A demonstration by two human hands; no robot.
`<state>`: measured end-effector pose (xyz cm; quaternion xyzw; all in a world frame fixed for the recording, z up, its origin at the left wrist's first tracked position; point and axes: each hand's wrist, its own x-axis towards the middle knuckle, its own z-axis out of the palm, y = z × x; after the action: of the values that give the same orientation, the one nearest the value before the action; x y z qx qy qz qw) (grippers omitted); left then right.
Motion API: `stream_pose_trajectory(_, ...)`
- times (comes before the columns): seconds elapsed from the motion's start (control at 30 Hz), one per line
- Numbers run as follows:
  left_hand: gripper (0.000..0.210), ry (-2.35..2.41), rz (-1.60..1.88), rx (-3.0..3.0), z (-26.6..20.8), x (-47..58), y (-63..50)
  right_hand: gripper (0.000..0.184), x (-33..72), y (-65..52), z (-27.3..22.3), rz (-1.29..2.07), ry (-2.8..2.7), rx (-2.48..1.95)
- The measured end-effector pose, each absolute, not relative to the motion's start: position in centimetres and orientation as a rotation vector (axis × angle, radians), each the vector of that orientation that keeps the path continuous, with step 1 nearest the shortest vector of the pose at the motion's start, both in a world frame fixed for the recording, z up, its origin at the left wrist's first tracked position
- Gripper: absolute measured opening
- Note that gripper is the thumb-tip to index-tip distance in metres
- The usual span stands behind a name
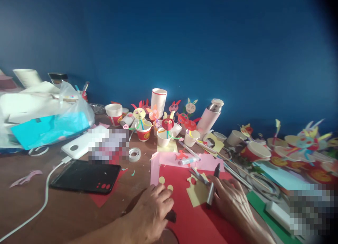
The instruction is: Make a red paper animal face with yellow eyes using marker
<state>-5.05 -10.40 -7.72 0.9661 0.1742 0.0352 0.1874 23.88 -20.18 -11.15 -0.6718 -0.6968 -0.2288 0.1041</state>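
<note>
A black marker (212, 187) is pinched loosely in the right hand (232, 201), lying across a yellow cut-out (196, 193) on the red sheet (190, 216). The sheet is pressed down by the curled left hand (151, 210). Drawing seems under way; steadying the cut-out is probably needed next.
</note>
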Motion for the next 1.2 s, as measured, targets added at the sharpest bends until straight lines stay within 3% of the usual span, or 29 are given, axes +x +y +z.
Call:
stream_pose_trajectory(0.23, 0.023, 0.489, 0.094, 2.702, -7.6, -4.9, -10.4, 0.037, 23.3, -19.5, -9.6, -0.661, -2.008, -1.832)
stream_pose_trajectory(0.63, 0.021, 0.516, 0.071, 2.643, -8.0, -4.7, -10.2, 0.039, 22.7, -18.5, -11.5, -0.636, -2.037, -1.777)
stream_pose_trajectory(0.8, 0.025, 0.511, 0.041, 2.650, -9.0, -4.4, -9.9, 0.032, 22.0, -18.2, -10.0, -0.615, -1.991, -1.758)
stream_pose_trajectory(0.9, 0.029, 0.521, 0.048, 2.646, -9.3, -4.4, -9.8, 0.025, 20.2, -18.1, -8.2, -0.460, -1.993, -1.633)
stream_pose_trajectory(1.07, 0.037, 0.551, 0.059, 2.645, -9.5, -4.2, -9.7, 0.031, 16.7, -17.3, -7.4, 0.010, -1.986, -1.466)
stream_pose_trajectory(1.2, 0.041, 0.541, 0.106, 2.656, -9.7, -4.3, -9.8, 0.034, 15.7, -16.7, -9.1, 0.012, -1.943, -1.426)
